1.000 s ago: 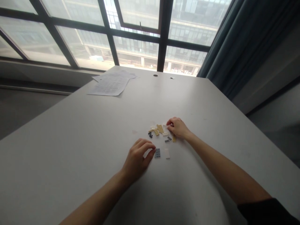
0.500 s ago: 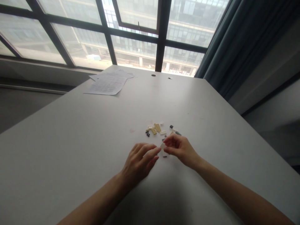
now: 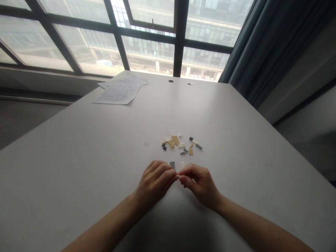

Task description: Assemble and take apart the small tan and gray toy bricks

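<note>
My left hand (image 3: 154, 183) and my right hand (image 3: 199, 183) meet fingertip to fingertip low on the white table (image 3: 78, 157). Both are pinched together on a tiny pale piece between them, too small to name. Just beyond the fingers lies a grey flat brick (image 3: 172, 164). Farther out sits a small scatter of bricks: a tan plate (image 3: 173, 141), a white piece (image 3: 181, 145), dark small pieces (image 3: 164, 147) and another dark brick (image 3: 198, 146).
Printed paper sheets (image 3: 119, 91) lie at the table's far left corner. Two small dark spots (image 3: 170, 81) mark the far edge. A large window and a dark curtain (image 3: 265, 52) stand behind the table.
My right hand left the brick scatter and came toward me to meet the left hand. Both hands now pinch together nearer to me than the grey brick.
</note>
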### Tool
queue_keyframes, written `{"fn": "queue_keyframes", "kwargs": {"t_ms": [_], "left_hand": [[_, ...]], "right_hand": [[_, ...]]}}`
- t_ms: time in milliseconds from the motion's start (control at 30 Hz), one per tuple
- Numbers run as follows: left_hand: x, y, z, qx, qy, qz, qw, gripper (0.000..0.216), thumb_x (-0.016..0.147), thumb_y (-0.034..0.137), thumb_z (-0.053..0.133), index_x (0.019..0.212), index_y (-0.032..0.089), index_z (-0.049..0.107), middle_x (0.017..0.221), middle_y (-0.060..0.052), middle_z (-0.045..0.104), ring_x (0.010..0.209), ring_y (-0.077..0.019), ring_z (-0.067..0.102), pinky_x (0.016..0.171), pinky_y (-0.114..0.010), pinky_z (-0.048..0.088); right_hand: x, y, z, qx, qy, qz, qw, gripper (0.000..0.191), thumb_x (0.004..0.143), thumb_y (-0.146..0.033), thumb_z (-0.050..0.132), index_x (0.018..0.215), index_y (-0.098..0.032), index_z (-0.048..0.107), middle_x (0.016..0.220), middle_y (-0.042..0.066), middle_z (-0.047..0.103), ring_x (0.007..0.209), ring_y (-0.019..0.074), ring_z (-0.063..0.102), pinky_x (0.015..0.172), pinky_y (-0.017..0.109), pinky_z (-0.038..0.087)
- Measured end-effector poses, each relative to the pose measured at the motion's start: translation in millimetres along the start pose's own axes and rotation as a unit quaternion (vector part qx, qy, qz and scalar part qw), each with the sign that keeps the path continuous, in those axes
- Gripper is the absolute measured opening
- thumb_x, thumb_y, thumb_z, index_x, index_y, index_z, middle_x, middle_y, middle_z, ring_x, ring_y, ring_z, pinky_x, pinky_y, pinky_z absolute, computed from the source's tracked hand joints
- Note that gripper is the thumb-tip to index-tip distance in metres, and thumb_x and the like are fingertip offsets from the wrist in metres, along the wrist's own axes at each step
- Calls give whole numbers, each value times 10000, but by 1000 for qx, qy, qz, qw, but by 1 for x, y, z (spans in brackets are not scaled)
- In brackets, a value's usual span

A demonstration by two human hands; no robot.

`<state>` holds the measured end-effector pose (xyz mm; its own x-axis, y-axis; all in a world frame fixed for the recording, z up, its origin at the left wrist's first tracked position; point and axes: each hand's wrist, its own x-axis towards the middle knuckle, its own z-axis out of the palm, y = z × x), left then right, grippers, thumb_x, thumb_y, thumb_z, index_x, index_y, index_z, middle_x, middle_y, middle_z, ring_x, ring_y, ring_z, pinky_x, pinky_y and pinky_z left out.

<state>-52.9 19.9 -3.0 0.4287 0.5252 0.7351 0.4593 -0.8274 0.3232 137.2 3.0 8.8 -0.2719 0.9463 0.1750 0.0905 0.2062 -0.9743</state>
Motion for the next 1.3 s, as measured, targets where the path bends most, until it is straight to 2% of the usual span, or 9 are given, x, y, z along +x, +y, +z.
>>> {"fn": "queue_keyframes", "kwargs": {"t_ms": [100, 267, 367, 500, 633, 833, 967, 1167, 1300], "left_hand": [[-1, 1, 1, -3, -9, 22, 1000, 139, 816, 148, 663, 933, 168, 591, 802, -30, 637, 746, -147, 554, 699, -292, 456], [-3, 2, -2, -17, -43, 69, 997, 304, 816, 130, 662, 1107, 168, 581, 881, -51, 679, 786, -160, 574, 717, -314, 459], [-5, 2, -3, -27, -34, 76, 996, 280, 816, 75, 635, 1078, 167, 604, 891, -51, 691, 787, -156, 582, 712, -308, 459], [-5, 2, -2, -37, 18, 61, 997, 263, 773, 63, 681, 1007, 166, 618, 825, -32, 686, 738, -141, 576, 679, -294, 461], [-4, 1, -1, -45, 44, 35, 997, 252, 754, 39, 688, 968, 150, 617, 822, -50, 678, 744, -151, 575, 669, -302, 480], [-5, 4, 3, -92, 52, 6, 994, 309, 774, 20, 660, 1047, 157, 610, 830, -49, 695, 738, -133, 610, 678, -267, 522], [-7, 4, 6, -128, 58, -17, 990, 249, 800, 55, 640, 1013, 178, 604, 776, -30, 679, 698, -122, 610, 633, -236, 522], [-6, 4, 5, -111, 34, -28, 993, 183, 813, 73, 621, 956, 180, 584, 784, -31, 667, 725, -134, 598, 680, -260, 513], [-1, 3, 1, 11, -19, -34, 999, 147, 827, 179, 640, 969, 185, 599, 893, -63, 666, 859, -187, 587, 779, -338, 483]], "right_hand": [[0, 0, 1, 9, 9, 16, 1000, 161, 840, -308, 650, 768, -164, 663, 633, 1, 617, 564, 107, 561, 556, 231, 449], [5, 3, 2, 149, 19, 143, 978, 281, 852, -366, 607, 666, -163, 546, 531, -32, 553, 424, 75, 467, 428, 195, 369], [5, 3, 3, 129, 8, 165, 978, 322, 873, -360, 567, 622, -174, 489, 477, -60, 469, 392, 60, 384, 396, 187, 300], [0, -4, 1, -53, 32, 33, 998, 206, 878, -281, 557, 708, -168, 581, 632, -10, 554, 559, 100, 497, 542, 222, 414], [-5, -9, 1, -165, 20, -157, 974, 113, 843, -137, 550, 912, -175, 630, 841, 41, 623, 715, 131, 585, 687, 257, 481], [-7, 1, 3, -224, 31, -231, 946, 212, 856, -111, 570, 1050, -197, 574, 779, 18, 654, 668, 125, 615, 661, 238, 506], [-6, 6, -1, -318, -11, -315, 894, 358, 878, -77, 530, 1217, -191, 512, 848, 49, 686, 723, 160, 619, 659, 269, 502], [-2, 1, -16, -395, -45, -301, 867, 259, 902, -234, 568, 1157, -199, 588, 890, 73, 703, 779, 199, 630, 728, 329, 478], [12, 3, -35, -408, -5, -175, 896, 248, 835, -323, 653, 1048, -197, 641, 835, 62, 673, 765, 197, 607, 719, 319, 466]]}}
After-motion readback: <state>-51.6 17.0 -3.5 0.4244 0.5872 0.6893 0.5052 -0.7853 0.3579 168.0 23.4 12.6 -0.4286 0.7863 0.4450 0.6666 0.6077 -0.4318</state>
